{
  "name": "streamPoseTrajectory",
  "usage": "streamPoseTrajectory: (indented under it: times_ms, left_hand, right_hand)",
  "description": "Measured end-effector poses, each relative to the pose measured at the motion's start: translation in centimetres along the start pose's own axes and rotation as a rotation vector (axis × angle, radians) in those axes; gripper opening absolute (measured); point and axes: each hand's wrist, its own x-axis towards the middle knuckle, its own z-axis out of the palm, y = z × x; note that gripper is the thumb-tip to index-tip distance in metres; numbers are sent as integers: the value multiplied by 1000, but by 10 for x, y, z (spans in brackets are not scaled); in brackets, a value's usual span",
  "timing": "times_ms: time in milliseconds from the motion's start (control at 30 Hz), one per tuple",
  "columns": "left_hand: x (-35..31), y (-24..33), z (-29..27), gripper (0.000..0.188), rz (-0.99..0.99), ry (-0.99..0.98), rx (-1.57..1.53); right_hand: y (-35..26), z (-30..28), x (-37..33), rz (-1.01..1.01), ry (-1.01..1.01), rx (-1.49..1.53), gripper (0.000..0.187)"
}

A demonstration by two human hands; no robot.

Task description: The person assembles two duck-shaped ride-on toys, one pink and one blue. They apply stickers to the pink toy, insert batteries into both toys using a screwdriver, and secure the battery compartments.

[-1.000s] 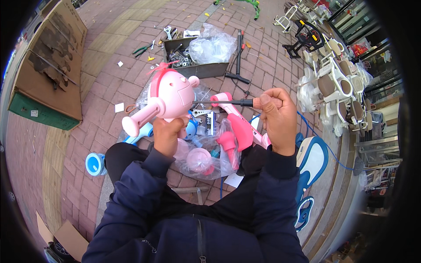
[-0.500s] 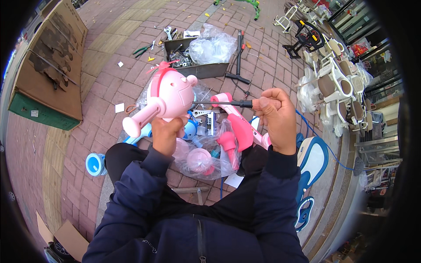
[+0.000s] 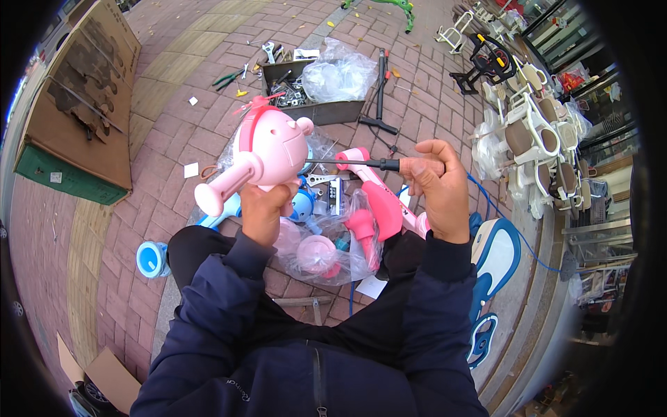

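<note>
My left hand [image 3: 265,212] grips the underside of a pink toy part [image 3: 278,149], a rounded head with a handle sticking out toward the lower left and a small propeller on top. A screwdriver [image 3: 347,164] with a long dark shaft lies level, its tip against the right side of that head. Its black handle is in my right hand [image 3: 439,182], pinched between thumb and fingers. Below sit a bright pink and pale pink toy frame piece [image 3: 379,201], a clear plastic bag with pink parts [image 3: 317,256], and blue toy parts [image 3: 302,206].
Ahead stands a dark metal toolbox [image 3: 319,112] with loose tools and a plastic bag. Pliers [image 3: 228,79] lie left of it. A blue cup [image 3: 151,260] is by my left knee, a cardboard box [image 3: 83,97] far left. White seat frames [image 3: 531,132] pile up at right.
The view has shifted very slightly. Both hands, the pink toy head and the screwdriver keep almost the same places; the right fingers have moved a little on the handle.
</note>
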Motion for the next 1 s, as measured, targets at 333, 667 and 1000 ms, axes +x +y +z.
streamPoseTrajectory:
  times_ms: [333, 667, 1000]
  left_hand:
    - [-1, 2, 7, 10, 69, 34, -8]
    - [1, 3, 5, 13, 66, 37, -36]
    - [5, 8, -3, 25, 29, 46, -16]
  right_hand:
    - [2, 0, 2, 95, 58, -119, 45]
    - [5, -1, 1, -55, -43, -40, 42]
    - [10, 3, 0, -159, -51, -13, 38]
